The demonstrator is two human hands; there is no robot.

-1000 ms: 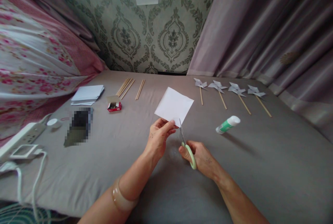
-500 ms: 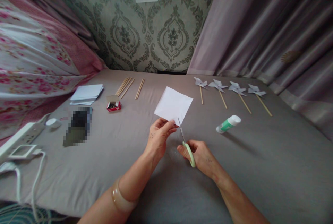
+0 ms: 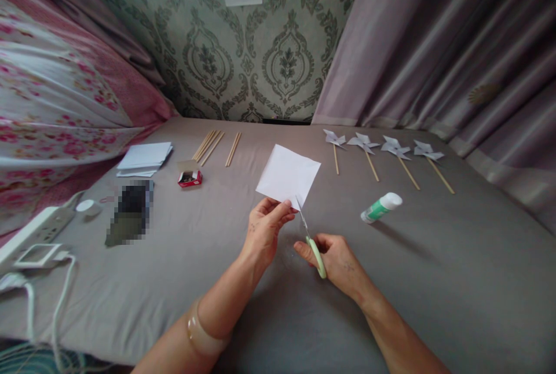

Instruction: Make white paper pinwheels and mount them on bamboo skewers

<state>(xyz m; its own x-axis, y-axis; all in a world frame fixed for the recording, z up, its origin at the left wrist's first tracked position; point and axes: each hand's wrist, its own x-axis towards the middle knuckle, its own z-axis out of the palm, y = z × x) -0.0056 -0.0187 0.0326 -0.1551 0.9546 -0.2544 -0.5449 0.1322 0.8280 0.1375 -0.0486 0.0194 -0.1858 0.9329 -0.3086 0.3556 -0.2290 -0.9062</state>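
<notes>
A square sheet of white paper (image 3: pixel 289 174) is held up by its near corner, pinched between the thumb and fingers of my left hand (image 3: pixel 267 226). My right hand (image 3: pixel 332 255) grips scissors (image 3: pixel 320 261) with pale green handles. Their blades reach the paper's near corner, just right of my left thumb; one blade lies over the white surface. Several white paper pinwheels (image 3: pixel 364 143) on wooden sticks lie in a row at the back right. Nearer on that side, a glue stick (image 3: pixel 381 208) with a white cap and green label stands on the grey cloth.
At the back left are several wooden sticks (image 3: pixel 208 147), a small open red box (image 3: pixel 190 178) with small dark contents and a stack of white paper (image 3: pixel 145 158). A blurred-out phone-like object (image 3: pixel 130 212) and a white power strip (image 3: pixel 37 232) with cables lie farther left.
The view has shifted very slightly. Both hands, the paper and the scissors stay almost in the same place; my right thumb has moved a little to the left.
</notes>
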